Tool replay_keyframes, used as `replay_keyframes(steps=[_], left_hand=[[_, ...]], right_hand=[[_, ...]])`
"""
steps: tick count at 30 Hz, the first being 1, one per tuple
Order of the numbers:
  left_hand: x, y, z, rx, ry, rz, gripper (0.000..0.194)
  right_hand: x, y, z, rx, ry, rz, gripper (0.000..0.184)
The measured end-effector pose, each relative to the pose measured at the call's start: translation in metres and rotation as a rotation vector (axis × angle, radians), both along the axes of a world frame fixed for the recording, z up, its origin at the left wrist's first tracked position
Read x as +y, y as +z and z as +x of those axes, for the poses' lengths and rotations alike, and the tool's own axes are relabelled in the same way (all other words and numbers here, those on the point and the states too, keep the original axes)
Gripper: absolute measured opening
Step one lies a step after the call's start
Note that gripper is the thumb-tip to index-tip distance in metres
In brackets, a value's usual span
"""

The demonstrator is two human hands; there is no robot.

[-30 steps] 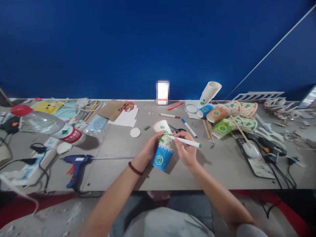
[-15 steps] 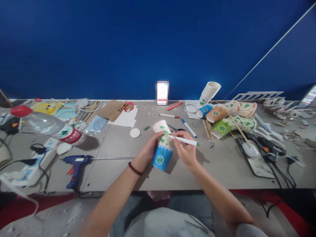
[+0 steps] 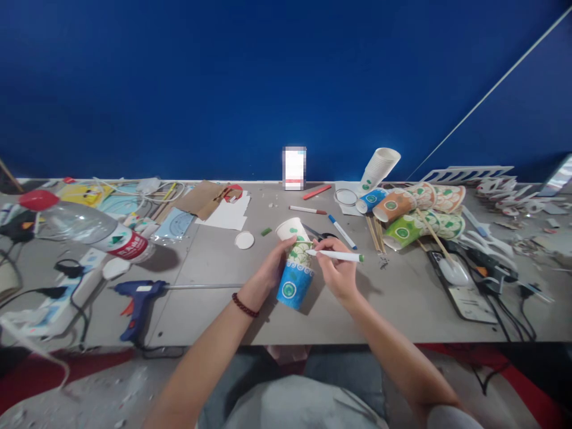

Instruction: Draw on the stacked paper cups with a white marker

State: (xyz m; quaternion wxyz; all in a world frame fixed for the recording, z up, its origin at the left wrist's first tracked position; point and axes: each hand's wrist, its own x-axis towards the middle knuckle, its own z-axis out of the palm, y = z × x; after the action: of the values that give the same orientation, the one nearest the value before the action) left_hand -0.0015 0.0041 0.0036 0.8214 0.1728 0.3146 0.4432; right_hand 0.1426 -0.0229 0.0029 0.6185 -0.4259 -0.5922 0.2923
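Observation:
My left hand [image 3: 271,265] is closed round the side of a stack of paper cups [image 3: 295,289], tilted over the table, with a blue patterned cup at the near end and white-and-green ones above it. My right hand [image 3: 336,269] grips a white marker [image 3: 342,255] with a green end; its tip is at the patterned part of the cups, and I cannot tell whether it touches. Behind the hands lie a green marker cap [image 3: 266,232], a white disc [image 3: 244,240], a blue-ended marker [image 3: 342,231] and a brown-ended marker [image 3: 307,210]. Black-handled scissors [image 3: 328,236] are partly hidden.
A blue glue gun [image 3: 142,298] and a large plastic bottle [image 3: 89,223] lie on the left, near a power strip [image 3: 75,298]. On the right are stacked paper cups [image 3: 397,204], wooden sticks [image 3: 375,233] and a mouse [image 3: 453,272]. A phone [image 3: 294,168] stands at the wall.
The right hand's marker has shifted slightly, its rear end tipping up a little against half a second ago. The left hand and the cups stay nearly still.

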Motion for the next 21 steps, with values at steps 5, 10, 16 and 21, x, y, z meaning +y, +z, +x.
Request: replay_keyframes(steps=[5, 10, 16, 21], left_hand=[[0.0004, -0.0002, -0.0003, 0.000, -0.003, -0.002, 0.027], [-0.0003, 0.0005, -0.0001, 0.016, 0.014, -0.003, 0.026], [-0.0009, 0.0028, 0.0001, 0.026, 0.020, -0.021, 0.023], [-0.0003, 0.0027, 0.0000, 0.015, 0.020, -0.006, 0.021]], right_hand=[[-0.0009, 0.0001, -0.0011, 0.024, -0.002, -0.007, 0.008], [-0.0003, -0.0046, 0.0014, 0.021, -0.041, -0.028, 0.004], [0.0001, -0.0038, 0.0024, -0.044, -0.066, -0.021, 0.005], [-0.0001, -0.0009, 0.0010, -0.079, -0.089, -0.001, 0.005]])
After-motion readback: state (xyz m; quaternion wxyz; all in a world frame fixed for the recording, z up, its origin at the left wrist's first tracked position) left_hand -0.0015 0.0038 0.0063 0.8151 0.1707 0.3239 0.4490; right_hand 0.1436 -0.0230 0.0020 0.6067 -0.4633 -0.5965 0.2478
